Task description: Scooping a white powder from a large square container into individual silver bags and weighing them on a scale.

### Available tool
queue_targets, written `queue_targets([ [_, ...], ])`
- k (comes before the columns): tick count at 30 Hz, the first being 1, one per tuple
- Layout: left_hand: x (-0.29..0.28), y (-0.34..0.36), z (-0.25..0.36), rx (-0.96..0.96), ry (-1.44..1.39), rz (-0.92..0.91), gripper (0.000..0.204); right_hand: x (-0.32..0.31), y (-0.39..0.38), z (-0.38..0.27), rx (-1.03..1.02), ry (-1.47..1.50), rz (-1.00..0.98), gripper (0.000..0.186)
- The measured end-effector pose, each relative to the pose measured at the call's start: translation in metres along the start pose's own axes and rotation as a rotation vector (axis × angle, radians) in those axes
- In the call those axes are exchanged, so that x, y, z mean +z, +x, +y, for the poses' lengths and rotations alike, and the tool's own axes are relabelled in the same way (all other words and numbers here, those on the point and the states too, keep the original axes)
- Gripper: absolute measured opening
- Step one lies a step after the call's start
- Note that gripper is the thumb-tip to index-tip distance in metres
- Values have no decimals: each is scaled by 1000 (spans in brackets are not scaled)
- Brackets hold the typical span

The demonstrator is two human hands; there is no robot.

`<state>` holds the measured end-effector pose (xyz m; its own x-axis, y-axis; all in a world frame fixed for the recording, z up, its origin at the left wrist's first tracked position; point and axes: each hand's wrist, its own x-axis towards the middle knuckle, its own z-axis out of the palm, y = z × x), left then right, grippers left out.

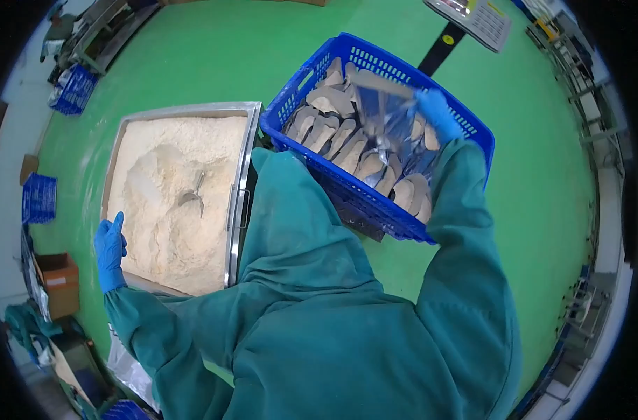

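Observation:
My right hand (436, 114), in a blue glove, grips a clear plastic bag (383, 105) at its side, above the blue basket (280, 105). Motion blurs the bag, and how much it contains cannot be made out. Beneath it, several clear bags of pale powder (347, 155) stand packed in rows in the basket. My left hand (110, 246), also gloved, is at the lower left rim of a metal tray (252, 140). Its fingers are curled and its thumb points up; whether they clasp anything is hidden. A metal scoop (191, 199) lies partly sunk in the tray's pale powder (207, 150).
A scale's display (483, 22) stands on a dark post behind the basket. Along the left wall are blue crates (39, 198) and an open cardboard box (58, 280). Metal racks (581, 105) line the right side of the green floor (536, 175).

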<state>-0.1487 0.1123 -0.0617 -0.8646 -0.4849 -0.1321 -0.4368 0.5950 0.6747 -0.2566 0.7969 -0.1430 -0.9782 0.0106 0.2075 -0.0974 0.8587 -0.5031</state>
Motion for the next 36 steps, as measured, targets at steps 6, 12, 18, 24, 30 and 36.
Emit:
queue_targets([
  [6,6,-9,-29,-102,80,-57,40,114,-58,89,-75,-512,-307,24],
  [12,8,-3,-43,-141,113,-74,41,100,-33,85,290,-200,-195,41],
  [18,16,0,-43,-113,88,-88,42,30,7,9,287,1,-176,40],
  [24,25,-3,-49,-127,62,-91,42,31,-11,17,337,271,-149,33],
  [30,21,-11,-67,-145,30,-89,42,123,-75,88,14,-351,-347,36],
  [36,14,-5,-102,-159,34,-76,41,108,-60,95,443,-130,-356,54],
])
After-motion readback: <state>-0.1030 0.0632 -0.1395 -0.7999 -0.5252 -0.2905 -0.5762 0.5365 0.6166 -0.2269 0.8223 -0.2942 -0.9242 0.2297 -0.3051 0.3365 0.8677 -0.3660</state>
